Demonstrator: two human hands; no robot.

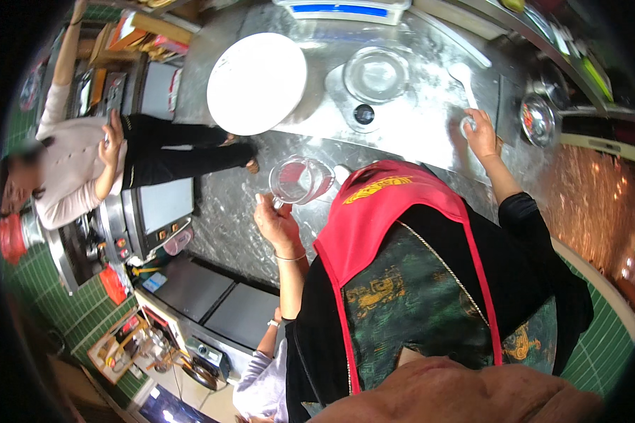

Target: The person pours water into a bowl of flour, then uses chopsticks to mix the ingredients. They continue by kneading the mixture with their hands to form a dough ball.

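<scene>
My left hand [276, 224] is closed round the handle of a clear measuring jug [301, 180] with red markings. It holds the jug over the floor, just off the near edge of the steel worktop [317, 121]. At the right of the worktop my right hand [482, 134] has its fingers closed by a small, pale round thing [468, 125], too small and overexposed to name. Between my hands, farther back, a shallow clear bowl [376, 72] rests on a kitchen scale with a dark round spot. Left of it stands a big white bowl [257, 83]. A white spoon [463, 79] lies beyond my right hand.
A metal bowl [536, 121] with reddish contents stands at the far right. At the back is a white tub [342, 10] with a blue band. One person [85, 158] stands at the left; another person's sleeve [264, 381] shows at the lower left beside a dark-topped counter [187, 289].
</scene>
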